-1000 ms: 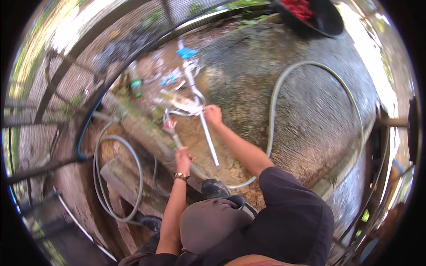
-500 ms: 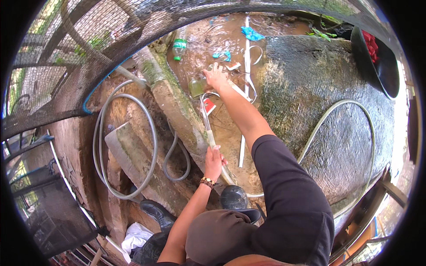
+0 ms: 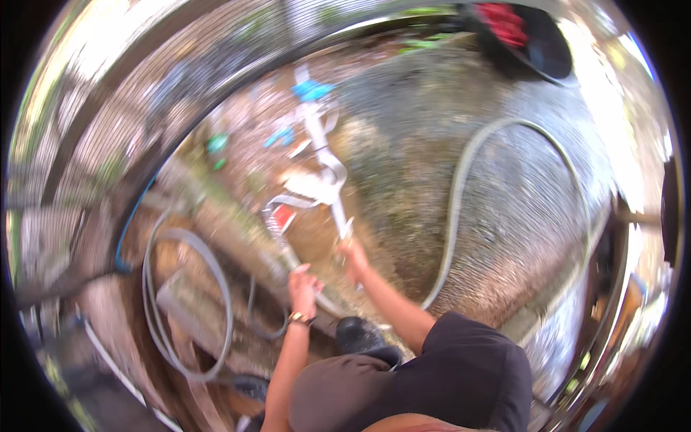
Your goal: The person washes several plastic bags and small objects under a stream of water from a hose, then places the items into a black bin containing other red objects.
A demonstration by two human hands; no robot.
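My left hand [image 3: 302, 289] is closed around a pale ribbed hose [image 3: 290, 261], whose clear end points away over the muddy water. My right hand [image 3: 353, 258] is to its right, over the near end of a long white strip or pipe [image 3: 317, 133]. Motion smears its fingers, so I cannot tell whether it grips the strip. A thin pale tip shows just above the fingers. Beyond the hose end lies a red and white scrap [image 3: 283, 217], next to a curled white band [image 3: 332, 173] and a bright white patch [image 3: 308, 185].
A wet concrete slab [image 3: 403, 144] fills the right, with a looped hose [image 3: 461, 180] on it and a black tub [image 3: 504, 54] holding something red. Blue scraps [image 3: 313, 90] and a green-labelled bottle [image 3: 217, 144] lie in the water. Coiled hose [image 3: 227, 288] rests left, below dark netting [image 3: 93, 129].
My right hand has drawn back from the water toward me, beside the white strip's near end. My left hand still holds the hose. The view has shifted and blurred; a bright white patch now shows.
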